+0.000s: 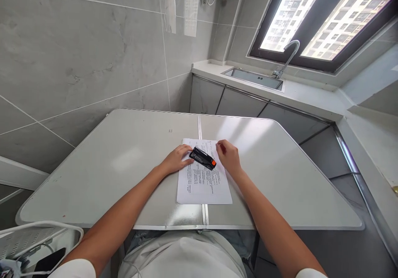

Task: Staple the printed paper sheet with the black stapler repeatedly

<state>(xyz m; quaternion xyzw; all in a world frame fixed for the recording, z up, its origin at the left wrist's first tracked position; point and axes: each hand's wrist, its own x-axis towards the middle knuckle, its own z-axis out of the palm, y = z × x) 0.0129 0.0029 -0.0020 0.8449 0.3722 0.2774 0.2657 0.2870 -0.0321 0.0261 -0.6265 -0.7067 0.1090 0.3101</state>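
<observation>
Printed paper [203,189] lies on the folding table, across its central seam. On top of the sheet rests a black stapler [202,158] with an orange end, tilted down to the right. My left hand [178,159] is at the sheet's left edge, its fingers apart, with the fingertips and thumb near or touching the stapler's left end. At the sheet's upper right edge is my right hand [228,155], its fingers curled together by the paper's corner. Whether it pinches the paper is too small to tell.
Two tiny staple-like bits [170,131] lie on the white table [93,166] beyond the paper. A white basket [40,236] with cables stands at the lower left. Behind the table are a counter, a sink [255,78] and a tap [289,58].
</observation>
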